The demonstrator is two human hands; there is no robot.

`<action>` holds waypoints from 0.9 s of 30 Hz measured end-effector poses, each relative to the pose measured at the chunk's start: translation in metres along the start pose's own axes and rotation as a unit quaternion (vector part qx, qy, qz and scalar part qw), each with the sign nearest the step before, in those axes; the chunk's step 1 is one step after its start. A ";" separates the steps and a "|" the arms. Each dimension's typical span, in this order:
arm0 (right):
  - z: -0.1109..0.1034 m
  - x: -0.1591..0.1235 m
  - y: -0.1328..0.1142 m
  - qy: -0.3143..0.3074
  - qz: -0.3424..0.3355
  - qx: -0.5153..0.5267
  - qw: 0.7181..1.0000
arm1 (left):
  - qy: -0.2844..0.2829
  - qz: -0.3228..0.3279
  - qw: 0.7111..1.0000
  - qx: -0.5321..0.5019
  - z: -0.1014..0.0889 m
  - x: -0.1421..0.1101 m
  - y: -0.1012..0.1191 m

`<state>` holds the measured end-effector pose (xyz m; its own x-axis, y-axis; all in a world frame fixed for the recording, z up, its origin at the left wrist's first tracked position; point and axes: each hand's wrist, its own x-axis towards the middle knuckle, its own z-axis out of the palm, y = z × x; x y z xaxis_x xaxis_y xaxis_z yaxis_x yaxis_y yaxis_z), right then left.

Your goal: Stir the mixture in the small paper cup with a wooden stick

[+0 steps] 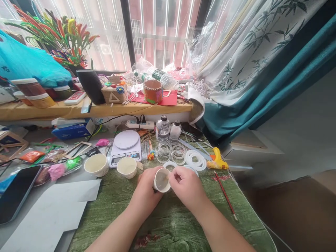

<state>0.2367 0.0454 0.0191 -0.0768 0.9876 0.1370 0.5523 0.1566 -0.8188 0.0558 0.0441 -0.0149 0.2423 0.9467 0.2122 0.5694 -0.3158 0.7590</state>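
My left hand [146, 189] is wrapped round a small white cup [161, 180], tipped so its opening faces me. My right hand [185, 185] is closed with its fingertips pinched at the cup's right rim; what they pinch, if anything, is too small to make out. Both hands hover just above the green wood-grain table [162, 220]. Two more white cups [97, 164] [127, 167] stand to the left, in front of a white kitchen scale [126, 146]. White and clear rings [195, 160] lie just beyond my hands.
A yellow glue gun [218, 159] and a thin red brush [225, 196] lie at the right near the table edge. Two glass bottles [162, 128] stand behind the rings. White paper sheets [49, 213] and a dark tablet [15, 192] lie at the left. A cluttered shelf [105, 109] runs along the window.
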 end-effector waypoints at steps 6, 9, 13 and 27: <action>0.001 -0.002 -0.001 0.009 -0.027 -0.022 0.999 | 0.001 0.005 1.000 0.002 0.000 -0.001 0.000; 0.002 -0.003 -0.001 -0.005 -0.060 -0.032 0.998 | 0.005 0.003 1.000 -0.001 -0.001 0.000 0.001; 0.002 -0.003 -0.002 0.006 -0.051 -0.032 0.998 | -0.001 0.000 1.000 -0.005 -0.001 0.000 0.002; 0.002 0.000 0.000 -0.013 -0.021 -0.012 1.000 | -0.001 -0.005 1.000 -0.005 -0.001 0.001 0.001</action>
<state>0.2350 0.0452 0.0183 -0.1210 0.9802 0.1566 0.5678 0.1977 -0.7990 0.0554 0.0446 -0.0135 0.2387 0.9497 0.2026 0.5638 -0.3054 0.7674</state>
